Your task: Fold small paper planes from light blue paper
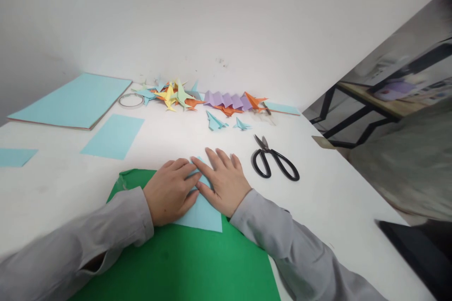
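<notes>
A light blue sheet of paper [204, 214], its top narrowed to a point, lies on a green sheet [183, 263] at the front of the white table. From the left, my left hand [171, 192] holds it, fingers bent and their tips near the paper's middle. My right hand [224, 183] rests flat over its upper right side with fingers spread, so it is open. Both hands nearly meet and hide much of the paper. Black-handled scissors [270, 150] lie partly open to the right of my right hand.
Light blue rectangles [115, 136] and a stack of blue sheets [74, 101] lie left. Along the wall are folded paper figures [173, 96], a tape roll [131, 100] and a pleated purple paper [226, 100]. Two small blue folded pieces [215, 121] lie before them. A dark object [413, 249] is at the right edge.
</notes>
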Demonstrator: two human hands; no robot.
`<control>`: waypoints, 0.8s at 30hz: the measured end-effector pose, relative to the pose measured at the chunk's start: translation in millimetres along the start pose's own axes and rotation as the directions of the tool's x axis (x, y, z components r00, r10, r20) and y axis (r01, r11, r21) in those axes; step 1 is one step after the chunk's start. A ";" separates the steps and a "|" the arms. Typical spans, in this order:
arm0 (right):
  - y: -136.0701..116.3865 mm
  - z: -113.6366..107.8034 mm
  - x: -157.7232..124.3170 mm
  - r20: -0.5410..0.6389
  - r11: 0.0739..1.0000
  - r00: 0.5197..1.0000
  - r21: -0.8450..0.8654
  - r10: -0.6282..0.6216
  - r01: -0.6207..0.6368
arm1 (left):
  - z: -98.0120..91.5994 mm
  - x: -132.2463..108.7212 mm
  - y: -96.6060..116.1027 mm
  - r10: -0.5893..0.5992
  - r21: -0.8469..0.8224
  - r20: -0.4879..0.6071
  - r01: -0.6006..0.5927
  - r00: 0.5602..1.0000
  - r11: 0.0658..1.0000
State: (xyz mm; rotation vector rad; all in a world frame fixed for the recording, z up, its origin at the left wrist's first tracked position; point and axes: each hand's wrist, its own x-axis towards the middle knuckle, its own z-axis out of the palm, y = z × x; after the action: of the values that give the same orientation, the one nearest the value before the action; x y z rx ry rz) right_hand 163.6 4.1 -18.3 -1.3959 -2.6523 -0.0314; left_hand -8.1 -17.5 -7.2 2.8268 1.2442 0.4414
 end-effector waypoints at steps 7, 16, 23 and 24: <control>0.3 2.0 -0.4 -0.006 0.999 0.999 0.012 0.037 -0.037 | 1.9 0.2 0.0 0.019 -0.014 -0.009 -0.019 1.000 1.000; 0.7 0.3 -1.5 -0.034 0.997 0.998 0.047 0.059 -0.057 | 3.6 -2.3 -0.4 0.010 0.010 -0.068 -0.009 0.998 1.000; 5.2 2.2 -1.3 -0.057 0.997 0.997 0.061 0.051 -0.048 | 6.7 -5.8 -4.5 0.002 0.022 -0.046 -0.001 0.999 1.000; 5.8 3.2 -1.1 -0.063 0.997 0.996 0.063 0.056 -0.052 | 6.6 -5.9 -5.1 0.007 0.013 -0.045 -0.006 0.999 1.000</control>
State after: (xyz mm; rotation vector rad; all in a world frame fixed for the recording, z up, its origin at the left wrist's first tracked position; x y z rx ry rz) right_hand 168.5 6.8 -21.9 -1.4219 -2.5399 0.0096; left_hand -13.8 -17.7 -15.7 2.8475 1.2502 0.5021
